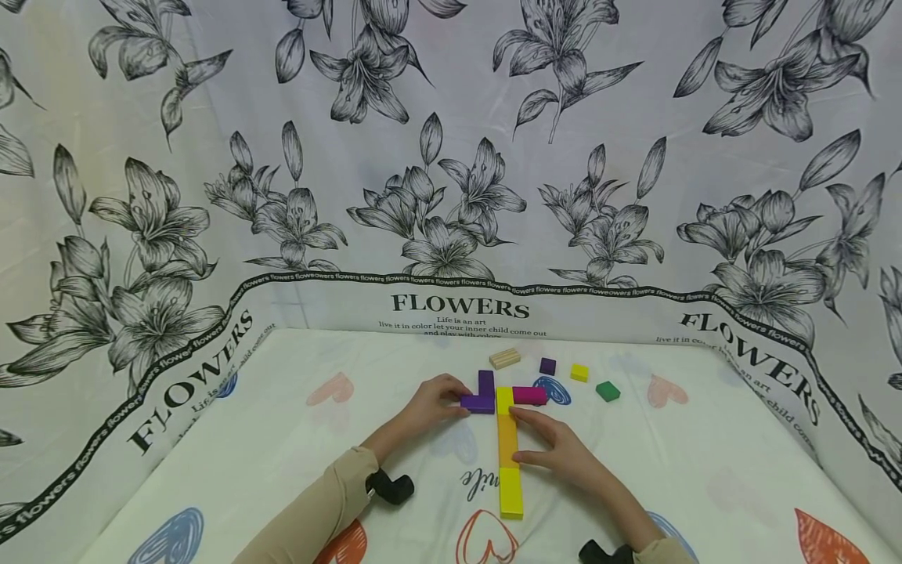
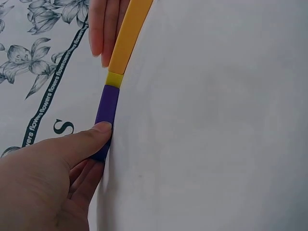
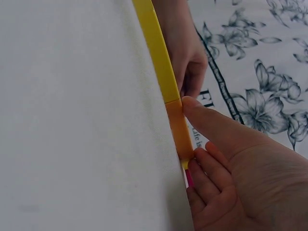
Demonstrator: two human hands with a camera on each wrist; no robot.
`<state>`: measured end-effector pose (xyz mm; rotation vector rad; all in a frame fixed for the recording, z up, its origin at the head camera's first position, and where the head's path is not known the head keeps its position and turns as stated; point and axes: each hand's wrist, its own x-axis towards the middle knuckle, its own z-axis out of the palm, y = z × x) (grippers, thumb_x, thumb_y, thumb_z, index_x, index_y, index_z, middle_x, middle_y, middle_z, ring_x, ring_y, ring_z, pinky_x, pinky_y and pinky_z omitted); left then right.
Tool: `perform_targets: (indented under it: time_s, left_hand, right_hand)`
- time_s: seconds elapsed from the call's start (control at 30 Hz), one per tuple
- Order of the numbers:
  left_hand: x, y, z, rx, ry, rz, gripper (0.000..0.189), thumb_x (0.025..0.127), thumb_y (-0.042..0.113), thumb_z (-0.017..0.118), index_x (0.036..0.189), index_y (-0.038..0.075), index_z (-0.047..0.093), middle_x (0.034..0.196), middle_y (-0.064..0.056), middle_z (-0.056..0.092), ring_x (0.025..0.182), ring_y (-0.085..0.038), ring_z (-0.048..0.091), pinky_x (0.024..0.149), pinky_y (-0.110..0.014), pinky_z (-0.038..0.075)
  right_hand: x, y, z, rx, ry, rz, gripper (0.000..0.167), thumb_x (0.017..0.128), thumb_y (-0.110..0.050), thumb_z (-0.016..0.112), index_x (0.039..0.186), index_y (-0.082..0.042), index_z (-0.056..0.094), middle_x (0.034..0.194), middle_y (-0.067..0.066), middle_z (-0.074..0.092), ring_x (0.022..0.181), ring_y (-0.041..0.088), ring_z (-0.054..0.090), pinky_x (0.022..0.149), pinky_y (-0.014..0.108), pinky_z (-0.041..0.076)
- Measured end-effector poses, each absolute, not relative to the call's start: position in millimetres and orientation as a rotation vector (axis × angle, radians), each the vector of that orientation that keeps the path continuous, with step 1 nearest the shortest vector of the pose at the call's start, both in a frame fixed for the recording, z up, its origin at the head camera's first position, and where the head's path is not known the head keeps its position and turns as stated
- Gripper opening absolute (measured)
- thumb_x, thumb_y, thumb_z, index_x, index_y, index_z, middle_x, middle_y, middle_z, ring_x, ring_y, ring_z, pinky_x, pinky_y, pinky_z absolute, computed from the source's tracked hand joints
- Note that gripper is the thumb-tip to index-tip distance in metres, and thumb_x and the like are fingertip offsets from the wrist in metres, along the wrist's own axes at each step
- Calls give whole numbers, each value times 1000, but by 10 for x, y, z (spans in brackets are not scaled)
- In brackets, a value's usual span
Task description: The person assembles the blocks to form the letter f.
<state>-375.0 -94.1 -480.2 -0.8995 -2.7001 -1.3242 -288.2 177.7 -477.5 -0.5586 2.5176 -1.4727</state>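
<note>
My left hand pinches the left end of a purple block, thumb on one side and fingers on the other. Another purple piece stands off its far right end, making an L shape. Right beside it runs a long column: a yellow block at the far end, an orange block in the middle and a yellow block nearest me. Thumb and fingertips of my right hand touch the orange block's right side, fingers spread. A magenta block extends rightward from the column's far end.
Behind lie a pale wooden block, a small dark purple cube, a yellow cube and a green block. A white cloth with printed hearts covers the table. A flower-printed curtain rises behind and at both sides.
</note>
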Motion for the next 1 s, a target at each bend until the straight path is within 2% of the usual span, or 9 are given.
perform_targets:
  time_s: [0.4, 1.0]
  left_hand:
    - [-3843, -923, -4797, -877, -2685, -1305, 31, 82, 11, 78, 111, 4, 70, 108, -10, 65, 99, -21, 67, 90, -28, 57]
    - [-3957, -897, -4834, -828, -2672, -1357, 31, 82, 12, 78, 111, 7, 71, 109, -9, 65, 100, -20, 66, 93, -29, 57]
  right_hand:
    - [-2904, 1771, -4788, -520, 2526, -1469, 72, 82, -33, 77, 146, -24, 46, 152, -1, 46, 147, 28, 32, 119, 57, 27]
    - [-2895, 1776, -4773, -534, 2526, -1466, 71, 83, -32, 77, 146, -23, 45, 152, 0, 46, 148, 29, 32, 120, 57, 25]
